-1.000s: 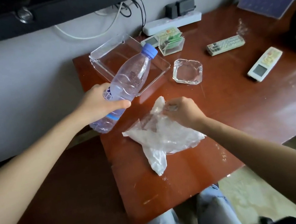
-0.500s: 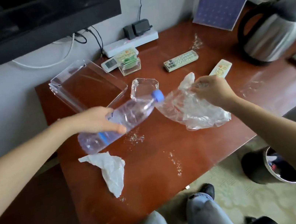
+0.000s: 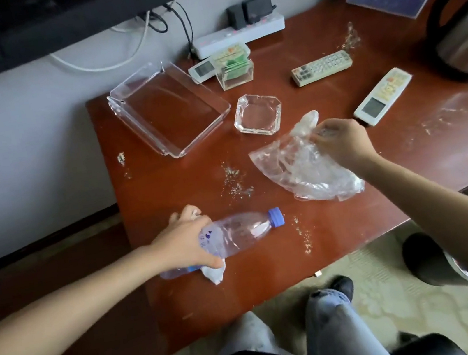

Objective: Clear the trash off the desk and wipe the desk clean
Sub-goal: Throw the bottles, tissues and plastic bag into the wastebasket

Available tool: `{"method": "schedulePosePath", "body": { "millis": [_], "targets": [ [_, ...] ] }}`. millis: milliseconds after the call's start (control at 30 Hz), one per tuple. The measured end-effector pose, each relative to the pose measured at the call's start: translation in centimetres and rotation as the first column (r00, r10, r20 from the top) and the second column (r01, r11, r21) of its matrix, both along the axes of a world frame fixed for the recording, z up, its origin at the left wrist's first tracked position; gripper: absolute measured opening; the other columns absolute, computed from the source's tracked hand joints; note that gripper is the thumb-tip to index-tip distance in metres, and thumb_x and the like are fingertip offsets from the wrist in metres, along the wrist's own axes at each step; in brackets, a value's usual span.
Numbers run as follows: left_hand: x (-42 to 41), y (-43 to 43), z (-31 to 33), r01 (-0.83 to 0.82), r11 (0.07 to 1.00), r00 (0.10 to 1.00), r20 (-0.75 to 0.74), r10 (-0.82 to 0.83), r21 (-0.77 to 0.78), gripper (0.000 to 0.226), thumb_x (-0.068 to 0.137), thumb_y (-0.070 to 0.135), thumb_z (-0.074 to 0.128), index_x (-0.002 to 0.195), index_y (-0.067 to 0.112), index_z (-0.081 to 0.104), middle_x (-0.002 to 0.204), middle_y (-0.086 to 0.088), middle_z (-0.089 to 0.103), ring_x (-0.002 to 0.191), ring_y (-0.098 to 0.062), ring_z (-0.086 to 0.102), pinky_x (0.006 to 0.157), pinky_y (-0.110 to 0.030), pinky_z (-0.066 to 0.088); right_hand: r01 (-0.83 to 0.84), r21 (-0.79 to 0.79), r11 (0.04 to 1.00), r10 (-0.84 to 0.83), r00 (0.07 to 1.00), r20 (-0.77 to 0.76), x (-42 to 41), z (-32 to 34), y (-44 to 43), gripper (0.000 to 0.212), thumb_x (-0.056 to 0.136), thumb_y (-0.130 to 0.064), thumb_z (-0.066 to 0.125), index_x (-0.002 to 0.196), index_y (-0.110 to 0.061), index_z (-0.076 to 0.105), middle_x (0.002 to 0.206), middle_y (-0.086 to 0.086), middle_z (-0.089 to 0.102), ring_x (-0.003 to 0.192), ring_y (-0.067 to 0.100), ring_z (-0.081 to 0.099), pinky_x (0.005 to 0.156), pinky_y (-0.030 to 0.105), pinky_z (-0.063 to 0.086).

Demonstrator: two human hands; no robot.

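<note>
The left hand (image 3: 186, 240) is curled round the lower half of an empty plastic bottle (image 3: 241, 234), which lies nearly flat just above the near edge of the worktop (image 3: 341, 221), blue cap pointing right. The same hand's thumb side presses on a crumpled white tissue (image 3: 216, 273) under the bottle; whether the tissue is actually pinched cannot be told. The right hand (image 3: 340, 142) grips a bunched corner of a clear plastic bag (image 3: 302, 172), and the rest of the bag sags onto the wood just beside the glass ashtray (image 3: 258, 113).

By my reading, the clearing is about halfway. The three pieces of trash are gathered or nearly so, but none has left the worktop. What looks like a bin (image 3: 424, 263) stands on the floor at the right, partly hidden by the right forearm, and is the likely place for them.

Wiping has not begun. Crumbs (image 3: 235, 181) lie scattered between the hands, with more along the near edge, the left edge and the far right. No cloth shows in view.
</note>
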State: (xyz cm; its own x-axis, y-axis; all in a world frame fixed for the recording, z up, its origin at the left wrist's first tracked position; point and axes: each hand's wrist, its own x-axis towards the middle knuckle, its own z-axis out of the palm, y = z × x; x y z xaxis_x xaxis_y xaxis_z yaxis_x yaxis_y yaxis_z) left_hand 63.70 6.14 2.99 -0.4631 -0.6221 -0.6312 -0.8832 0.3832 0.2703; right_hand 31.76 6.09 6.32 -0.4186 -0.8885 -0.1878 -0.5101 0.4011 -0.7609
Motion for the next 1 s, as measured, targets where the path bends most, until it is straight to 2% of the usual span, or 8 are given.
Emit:
{"method": "schedulePosePath", "body": {
  "millis": [133, 200, 400, 533, 633, 700, 800, 1000],
  "targets": [
    [-1.1, 0.8, -0.6, 0.078, 0.987, 0.997, -0.007, -0.08, -0.139, 0.066, 0.06, 0.058, 0.069, 0.11, 0.022, 0.047, 0.108, 0.008, 0.042, 0.09, -0.014, 0.047, 0.066, -0.027, 0.039, 0.012, -0.02, 1.0, -0.012, 1.0, -0.018, 0.7, -0.2, 0.4, 0.014, 0.083, -0.025, 0.067, 0.083, -0.012, 0.068, 0.063, -0.003, 0.06, 0.056, 0.013, 0.054, 0.049, 0.026, 0.044],
    [-1.4, 0.0, -0.5, 0.069, 0.987, 0.997, -0.013, -0.072, -0.146, 0.065, 0.059, 0.06, 0.069, 0.108, 0.022, 0.048, 0.1, 0.007, 0.046, 0.084, -0.015, 0.051, 0.065, -0.029, 0.042, 0.037, -0.041, 0.998, -0.038, 0.999, -0.007, 0.7, -0.1, 0.7, 0.014, 0.083, -0.026, 0.067, 0.084, -0.011, 0.068, 0.062, -0.004, 0.059, 0.054, 0.01, 0.052, 0.047, 0.025, 0.044],
    [-5.3, -5.0, 3.7, -0.131, 0.953, 0.974, -0.213, 0.072, -0.275, 0.067, 0.057, 0.056, 0.076, 0.107, 0.022, 0.048, 0.105, 0.005, 0.048, 0.094, -0.02, 0.054, 0.071, -0.031, 0.041, 0.139, -0.125, 0.982, -0.138, 0.99, 0.02, -2.4, 2.0, 1.8, 0.019, 0.083, -0.027, 0.067, 0.088, -0.009, 0.068, 0.066, -0.006, 0.059, 0.059, 0.011, 0.053, 0.047, 0.019, 0.043],
    [-12.0, -7.6, 7.4, -0.194, 0.926, 0.938, -0.336, 0.079, -0.323, 0.083, 0.055, 0.059, 0.079, 0.12, 0.019, 0.046, 0.119, -0.002, 0.05, 0.102, -0.022, 0.051, 0.078, -0.033, 0.04, 0.082, -0.177, 0.981, -0.089, 0.996, -0.033, -7.1, 4.1, 2.9, 0.018, 0.081, -0.028, 0.069, 0.088, -0.011, 0.067, 0.077, -0.003, 0.062, 0.061, 0.007, 0.053, 0.043, 0.005, 0.035],
    [-18.8, -8.0, 9.8, -0.223, 0.922, 0.9, -0.431, 0.069, -0.316, 0.084, 0.061, 0.053, 0.079, 0.126, 0.013, 0.045, 0.128, -0.005, 0.051, 0.111, -0.024, 0.05, 0.083, -0.032, 0.038, 0.021, -0.245, 0.969, -0.061, 0.986, -0.155, -12.0, 5.1, 4.0, 0.021, 0.076, -0.032, 0.074, 0.085, -0.014, 0.068, 0.085, -0.002, 0.062, 0.079, 0.014, 0.056, 0.061, 0.013, 0.037],
    [-23.4, -8.1, 10.6, -0.22, 0.934, 0.876, -0.478, 0.063, -0.28, 0.077, 0.061, 0.053, 0.078, 0.12, 0.015, 0.048, 0.123, -0.005, 0.054, 0.104, -0.019, 0.051, 0.08, -0.029, 0.037, -0.015, -0.267, 0.964, -0.048, 0.973, -0.226, -15.9, 5.4, 4.8, 0.025, 0.074, -0.033, 0.076, 0.087, -0.013, 0.07, 0.089, 0.001, 0.062, 0.088, 0.021, 0.055, 0.074, 0.022, 0.035],
    [-30.2, -7.9, 11.4, -0.216, 0.947, 0.849, -0.525, 0.062, -0.238, 0.067, 0.058, 0.058, 0.076, 0.109, 0.024, 0.049, 0.114, 0.001, 0.057, 0.099, -0.016, 0.053, 0.075, -0.027, 0.035, -0.019, -0.272, 0.962, -0.054, 0.965, -0.258, -21.8, 6.0, 6.3, 0.026, 0.073, -0.035, 0.076, 0.089, -0.016, 0.07, 0.093, 0.0, 0.062, 0.092, 0.023, 0.051, 0.074, 0.025, 0.03],
    [-43.0, -5.8, 12.8, -0.11, 0.965, 0.819, -0.572, -0.047, -0.236, 0.067, 0.062, 0.05, 0.079, 0.116, 0.019, 0.052, 0.11, 0.006, 0.052, 0.097, -0.01, 0.048, 0.073, -0.022, 0.035, -0.009, -0.217, 0.976, -0.051, 0.961, -0.272, -32.4, 6.0, 9.6, 0.023, 0.072, -0.042, 0.075, 0.085, -0.024, 0.068, 0.095, -0.002, 0.062, 0.092, 0.025, 0.051, 0.075, 0.031, 0.034]
  ]
}}
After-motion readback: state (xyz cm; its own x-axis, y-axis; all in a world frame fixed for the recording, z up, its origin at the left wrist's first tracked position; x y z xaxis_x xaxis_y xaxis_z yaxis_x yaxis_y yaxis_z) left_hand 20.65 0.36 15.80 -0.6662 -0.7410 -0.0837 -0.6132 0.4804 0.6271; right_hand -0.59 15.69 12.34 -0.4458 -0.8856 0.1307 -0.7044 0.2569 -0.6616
